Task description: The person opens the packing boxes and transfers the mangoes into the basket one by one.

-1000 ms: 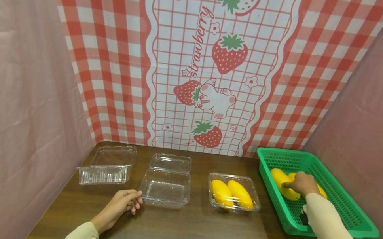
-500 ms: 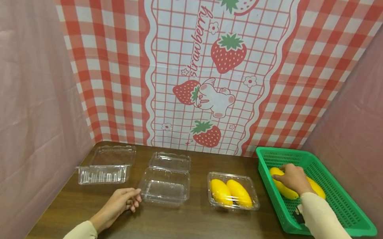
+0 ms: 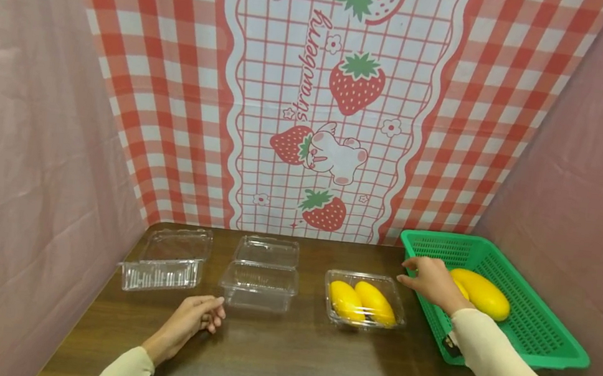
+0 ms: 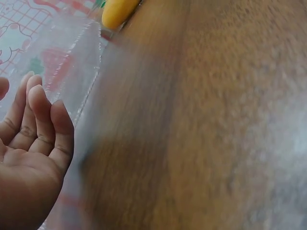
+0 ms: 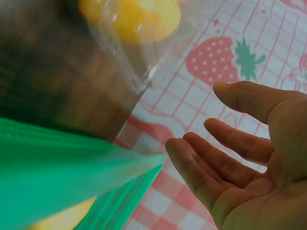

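Observation:
A hinged clear plastic clamshell box point(image 3: 259, 299) stands with its lid raised at the middle of the table. My left hand point(image 3: 188, 325) rests beside its near left corner, fingers loosely curled around nothing; whether a fingertip touches the box I cannot tell. Above the near left rim of the green basket point(image 3: 548, 344) is my right hand point(image 3: 433, 282); the right wrist view shows its fingers spread with nothing in them. Yellow mangoes point(image 3: 483, 295) lie in the basket, partly hidden by that hand. Left of the basket, a closed clear box point(image 3: 328, 317) holds two mangoes point(image 3: 374, 303).
Another clear clamshell box point(image 3: 161, 274) stands with its lid raised at the far left of the brown table point(image 3: 279, 367). A red-checked strawberry cloth point(image 3: 356, 85) hangs behind, and pinkish cloth point(image 3: 578, 184) hangs at both sides.
My right hand has come off the mangoes and moved left to the basket's rim, empty. The middle box's front rim now sits higher, as if tipped back. The left hand has barely moved.

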A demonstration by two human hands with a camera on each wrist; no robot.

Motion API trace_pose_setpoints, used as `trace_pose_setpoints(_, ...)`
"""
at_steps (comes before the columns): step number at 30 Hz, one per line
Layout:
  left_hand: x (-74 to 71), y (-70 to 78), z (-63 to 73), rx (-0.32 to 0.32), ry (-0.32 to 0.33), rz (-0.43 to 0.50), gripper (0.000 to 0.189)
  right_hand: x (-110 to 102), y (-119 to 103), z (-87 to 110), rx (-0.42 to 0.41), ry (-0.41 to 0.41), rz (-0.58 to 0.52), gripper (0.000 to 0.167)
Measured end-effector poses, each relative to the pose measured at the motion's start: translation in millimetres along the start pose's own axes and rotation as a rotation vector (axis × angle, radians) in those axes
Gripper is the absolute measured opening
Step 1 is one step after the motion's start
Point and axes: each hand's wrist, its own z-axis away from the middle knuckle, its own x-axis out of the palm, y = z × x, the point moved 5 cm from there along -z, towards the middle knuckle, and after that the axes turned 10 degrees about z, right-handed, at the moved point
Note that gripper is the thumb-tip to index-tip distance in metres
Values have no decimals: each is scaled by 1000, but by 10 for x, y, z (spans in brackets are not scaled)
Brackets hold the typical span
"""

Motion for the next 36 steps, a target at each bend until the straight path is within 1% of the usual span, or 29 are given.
trace_pose_setpoints(7,65,-16,-12,-3,-42,-41,32,45,-235,13,-59,74,-28,30)
trace_pose_setpoints(11,137,-30,-36,2,-75,-72,32,55,-361,27,-107,113,-35,26)
trace_pose_setpoints(15,224,-48,-66,11,-114,-108,33,70,-478,39,-133,141,-34,22)
trace_pose_setpoints(20,362,-72,-102,20,-185,-141,35,138,-626,64,-134,120,-59,22)
trace_pose_setpoints(23,458,-82,-132,20,-223,-147,35,187,-711,93,-157,122,-59,21)
trace_pose_setpoints(26,551,-87,-165,16,-242,-144,33,222,-795,128,-192,142,-43,15)
trace_pose_setpoints(29,627,-88,-189,14,-254,-152,32,259,-880,157,-213,137,-60,13)
trace_pose_setpoints(33,716,-97,-238,18,-273,-165,31,317,-981,207,-264,131,-90,19)
trace_pose_setpoints(36,794,-110,-284,24,-285,-173,30,367,-1035,243,-307,137,-84,21)
